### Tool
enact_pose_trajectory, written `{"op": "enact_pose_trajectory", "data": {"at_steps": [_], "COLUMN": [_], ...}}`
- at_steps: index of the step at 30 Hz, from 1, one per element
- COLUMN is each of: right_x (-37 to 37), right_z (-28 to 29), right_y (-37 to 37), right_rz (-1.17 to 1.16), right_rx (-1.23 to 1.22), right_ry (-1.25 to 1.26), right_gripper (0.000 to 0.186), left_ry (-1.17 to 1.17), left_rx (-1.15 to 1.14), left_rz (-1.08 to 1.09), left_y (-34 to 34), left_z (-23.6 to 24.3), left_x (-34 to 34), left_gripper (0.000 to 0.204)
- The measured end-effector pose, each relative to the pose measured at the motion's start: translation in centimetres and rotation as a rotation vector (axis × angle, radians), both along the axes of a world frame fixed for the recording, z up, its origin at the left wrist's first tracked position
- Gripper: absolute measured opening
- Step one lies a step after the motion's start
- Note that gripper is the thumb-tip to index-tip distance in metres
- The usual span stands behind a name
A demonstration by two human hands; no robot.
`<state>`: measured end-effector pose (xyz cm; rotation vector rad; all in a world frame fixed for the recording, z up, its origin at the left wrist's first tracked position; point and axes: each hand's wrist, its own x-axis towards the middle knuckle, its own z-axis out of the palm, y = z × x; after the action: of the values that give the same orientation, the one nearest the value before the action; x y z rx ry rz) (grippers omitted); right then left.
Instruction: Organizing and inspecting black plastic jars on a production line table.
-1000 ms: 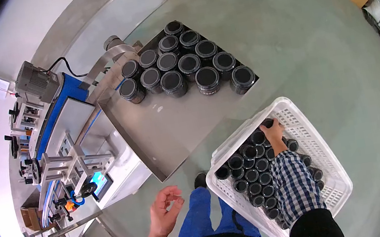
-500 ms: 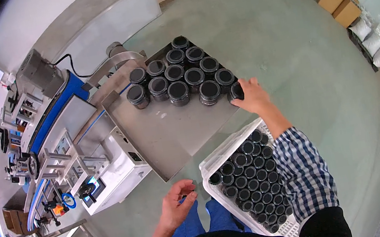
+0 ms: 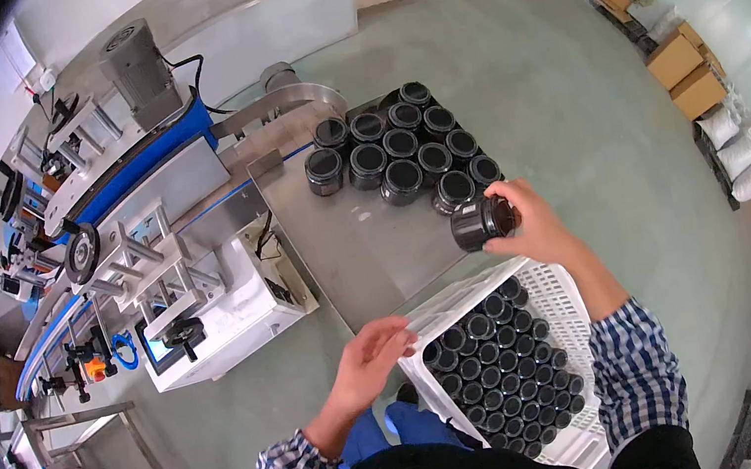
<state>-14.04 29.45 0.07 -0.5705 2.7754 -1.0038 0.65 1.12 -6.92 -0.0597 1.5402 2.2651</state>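
Observation:
My right hand grips a dark lidded jar, tilted on its side with the lid toward my palm, over the front right of a steel tray. Several upright jars with black lids stand grouped on the tray's back part. My left hand, empty with curved fingers apart, hovers by the upper left corner of a white slotted plastic crate. Rows of smaller-looking dark jars fill much of the crate, lids up.
A machine with handwheels, a grey motor and a blue belt stands left of the tray. A steel frame is at lower left. Grey floor surrounds the tray; boxes and white sacks line the right wall.
My right hand has risen from the crate to the tray's right corner and now holds a jar tipped leftward. My left hand has moved slightly up and right. The view has shifted.

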Motion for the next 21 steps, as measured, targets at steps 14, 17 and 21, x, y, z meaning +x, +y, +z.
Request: {"op": "enact_pose_trajectory", "data": {"at_steps": [14, 17, 21], "right_x": [11.0, 11.8, 12.9], "right_z": [12.8, 13.6, 14.4], "right_y": [-5.1, -5.4, -5.6], "right_rz": [0.417, 0.355, 0.353], "right_rx": [-0.129, -0.167, -0.165], "right_ry": [0.210, 0.104, 0.069], "right_gripper": [0.072, 0.075, 0.076], "left_ry": [0.299, 0.421, 0.609], "left_rx": [0.486, 0.371, 0.087], "left_rz": [-0.161, -0.074, 0.034], "left_y": [2.5, 2.7, 2.6], "left_z": [9.0, 9.4, 8.6], "left_x": [-1.2, -0.4, 0.7], "left_gripper": [0.077, 0.082, 0.087]}}
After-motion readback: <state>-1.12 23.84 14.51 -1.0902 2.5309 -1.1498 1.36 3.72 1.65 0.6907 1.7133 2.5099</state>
